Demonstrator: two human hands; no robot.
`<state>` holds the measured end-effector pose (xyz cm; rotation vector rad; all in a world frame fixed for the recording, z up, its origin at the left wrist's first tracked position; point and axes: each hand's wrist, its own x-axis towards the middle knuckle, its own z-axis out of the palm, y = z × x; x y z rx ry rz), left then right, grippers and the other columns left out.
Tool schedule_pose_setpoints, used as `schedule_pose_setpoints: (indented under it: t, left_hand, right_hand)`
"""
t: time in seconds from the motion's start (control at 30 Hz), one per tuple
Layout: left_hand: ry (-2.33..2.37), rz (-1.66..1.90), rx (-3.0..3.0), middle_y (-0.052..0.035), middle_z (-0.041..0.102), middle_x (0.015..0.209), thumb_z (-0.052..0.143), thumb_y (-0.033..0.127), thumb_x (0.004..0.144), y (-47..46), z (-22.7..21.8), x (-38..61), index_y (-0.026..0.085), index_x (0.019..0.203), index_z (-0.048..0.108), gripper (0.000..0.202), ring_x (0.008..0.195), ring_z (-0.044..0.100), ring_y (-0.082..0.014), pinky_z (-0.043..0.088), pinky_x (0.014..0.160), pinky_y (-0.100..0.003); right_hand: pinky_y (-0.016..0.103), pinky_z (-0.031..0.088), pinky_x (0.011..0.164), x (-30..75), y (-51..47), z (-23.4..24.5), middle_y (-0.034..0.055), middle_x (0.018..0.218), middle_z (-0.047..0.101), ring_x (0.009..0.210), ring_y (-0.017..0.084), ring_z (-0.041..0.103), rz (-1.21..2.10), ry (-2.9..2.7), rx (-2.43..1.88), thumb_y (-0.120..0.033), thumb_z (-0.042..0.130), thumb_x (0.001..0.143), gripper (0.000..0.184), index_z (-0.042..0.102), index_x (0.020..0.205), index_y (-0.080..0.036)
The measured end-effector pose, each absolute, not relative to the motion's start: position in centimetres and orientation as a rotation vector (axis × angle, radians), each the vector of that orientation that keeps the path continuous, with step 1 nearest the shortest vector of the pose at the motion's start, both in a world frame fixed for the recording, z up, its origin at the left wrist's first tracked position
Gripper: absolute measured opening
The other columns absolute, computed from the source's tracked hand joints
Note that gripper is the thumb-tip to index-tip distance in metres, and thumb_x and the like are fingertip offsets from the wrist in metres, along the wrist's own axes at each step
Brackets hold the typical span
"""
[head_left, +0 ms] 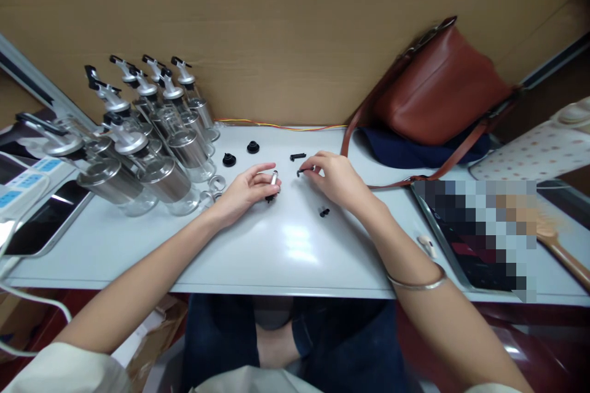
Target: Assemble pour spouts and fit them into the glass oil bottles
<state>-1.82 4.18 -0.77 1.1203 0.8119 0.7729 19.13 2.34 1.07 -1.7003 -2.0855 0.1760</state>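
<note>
My left hand point(249, 191) is closed on a small silver pourer spout point(275, 177) with a black lower end, held just above the white table. Pinched in the fingers of my right hand point(335, 177) is a small black lever cap point(301, 171), a short way right of the spout. A similar black lever point(298, 156) lies on the table behind it. Two round black stoppers, a nearer stopper point(229, 160) and a farther stopper point(252, 147), rest beyond my left hand. A small black and greyish piece point(324, 212) lies below my right hand.
Several glass-and-steel oil bottles point(168, 181) with pourer tops crowd the left side. Clear rings point(216, 183) lie beside them. On the right are a brown leather bag point(442, 86), a tablet point(474, 258) and a white earbud point(427, 245). A phone point(50, 215) and power strip point(27, 183) sit far left.
</note>
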Motion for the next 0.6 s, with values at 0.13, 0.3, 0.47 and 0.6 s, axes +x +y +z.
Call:
schedule_pose_setpoints:
  t: [0.13, 0.3, 0.47, 0.6]
  left_hand:
    - [0.852, 0.778, 1.312, 0.0025, 0.055, 0.08, 0.08, 0.02, 0.06, 4.2, -0.8, -1.9, 0.017, 0.118, 0.059, 0.061, 0.076, 0.051, -0.011, 0.039, 0.073, -0.025]
    - [0.831, 0.8, 1.358, 0.0043, 0.045, 0.075, 0.074, 0.027, 0.071, 4.0, -0.5, -1.9, 0.023, 0.123, 0.057, 0.055, 0.069, 0.05, -0.0104, 0.042, 0.066, -0.025]
    - [0.807, 0.8, 1.211, 0.0045, 0.046, 0.072, 0.063, 0.034, 0.079, 3.8, -0.4, -1.7, 0.022, 0.118, 0.055, 0.042, 0.053, 0.047, -0.0078, 0.037, 0.048, -0.022]
    - [0.809, 0.817, 1.239, 0.0034, 0.054, 0.07, 0.06, 0.034, 0.081, 4.1, -0.7, -1.6, 0.02, 0.108, 0.06, 0.031, 0.057, 0.053, -0.0094, 0.039, 0.054, -0.022]
  right_hand:
    - [0.026, 0.044, 0.068, 17.8, 1.9, 1.3, 0.0043, 0.08, 0.072, 0.068, 0.017, 0.063, 0.194, -1.924, -1.539, -0.018, 0.06, 0.085, 0.015, 0.071, 0.095, -0.018]
    - [0.024, 0.04, 0.059, 16.9, 1.5, 0.8, 0.0018, 0.066, 0.069, 0.057, 0.015, 0.06, 0.199, -1.935, -1.471, -0.024, 0.06, 0.085, 0.016, 0.07, 0.096, -0.017]
    - [0.026, 0.045, 0.068, 16.7, 1.5, 0.6, 0.0068, 0.086, 0.073, 0.069, 0.017, 0.065, 0.179, -1.972, -1.37, -0.014, 0.046, 0.088, 0.029, 0.067, 0.107, -0.017]
    - [0.025, 0.047, 0.069, 16.6, 1.4, 0.9, 0.0054, 0.083, 0.074, 0.068, 0.016, 0.066, 0.245, -1.982, -1.377, -0.013, 0.048, 0.087, 0.029, 0.067, 0.108, -0.017]
